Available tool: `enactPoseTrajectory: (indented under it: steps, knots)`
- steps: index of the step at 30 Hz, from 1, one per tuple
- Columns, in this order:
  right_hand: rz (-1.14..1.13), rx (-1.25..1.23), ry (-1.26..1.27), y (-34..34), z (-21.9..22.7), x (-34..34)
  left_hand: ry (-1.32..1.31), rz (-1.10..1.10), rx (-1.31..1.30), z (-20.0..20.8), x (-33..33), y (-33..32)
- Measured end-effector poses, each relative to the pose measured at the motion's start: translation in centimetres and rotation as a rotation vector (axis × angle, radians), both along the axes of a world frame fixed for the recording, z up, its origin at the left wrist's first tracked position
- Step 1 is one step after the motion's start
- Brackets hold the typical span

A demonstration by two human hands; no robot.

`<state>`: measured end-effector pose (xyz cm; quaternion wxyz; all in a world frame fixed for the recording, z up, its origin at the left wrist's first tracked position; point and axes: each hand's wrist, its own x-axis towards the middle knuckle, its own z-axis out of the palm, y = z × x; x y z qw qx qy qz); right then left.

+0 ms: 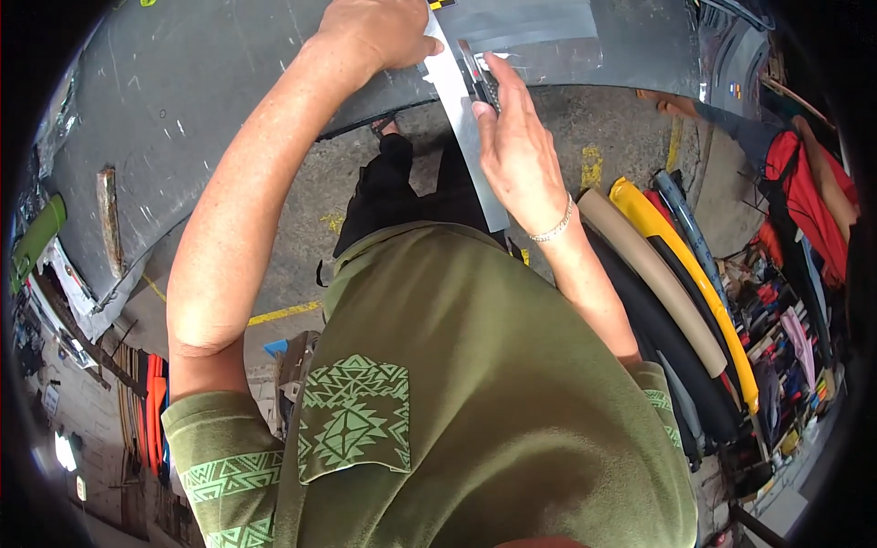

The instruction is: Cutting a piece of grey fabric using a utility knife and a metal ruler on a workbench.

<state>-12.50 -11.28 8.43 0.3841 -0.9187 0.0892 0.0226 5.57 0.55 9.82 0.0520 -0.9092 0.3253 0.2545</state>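
Observation:
My left hand presses down on a long flat metal ruler at the far part of the dark work table. The ruler's near end reaches past the table edge toward my body. My right hand is just right of the ruler, its fingers closed round a slim cutter knife that points away from me. Beneath the ruler and knife is a smooth grey sheet on the tabletop. The fingertips of my left hand are partly cut off by the upper edge.
Rolls of material stand at my right, among them a beige roll and a yellow roll. Beyond them is another person in red. A worn strip of wood lies on the table's left part. Orange rolls stand lower left.

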Motion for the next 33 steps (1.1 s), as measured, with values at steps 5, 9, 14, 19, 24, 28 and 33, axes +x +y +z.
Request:
enactPoseTrajectory:
  steps: [5, 9, 14, 19, 24, 28, 33]
  knots:
    - [0.020, 0.027, 0.115, 0.1, -0.4, 0.6, 0.076, -0.058, -0.373, -1.7, 0.2, 1.9]
    - [0.003, 0.034, 0.097, -0.1, -0.9, 0.5, -0.008, -0.023, 0.011, 0.1, 0.1, 0.2]
    - [-0.002, 0.015, 0.086, 0.1, -1.2, 0.5, -0.012, -0.039, 0.033, 0.2, 0.1, 0.1]
    - [0.001, 0.006, 0.092, 0.3, -1.0, 0.5, -0.073, -0.030, -0.090, -0.9, -0.3, 1.0]
    - [0.002, -0.007, 0.105, 0.2, -1.0, 0.6, -0.036, -0.032, -0.018, -0.2, -0.1, 0.4]
    - [0.021, -0.017, 0.027, 0.1, -1.4, 0.6, -0.106, -0.036, -0.150, -0.9, -0.3, 1.0]
    - [0.027, -0.019, 0.034, 0.1, -1.4, 0.6, -0.029, -0.054, 0.045, 0.4, -0.1, 0.0]
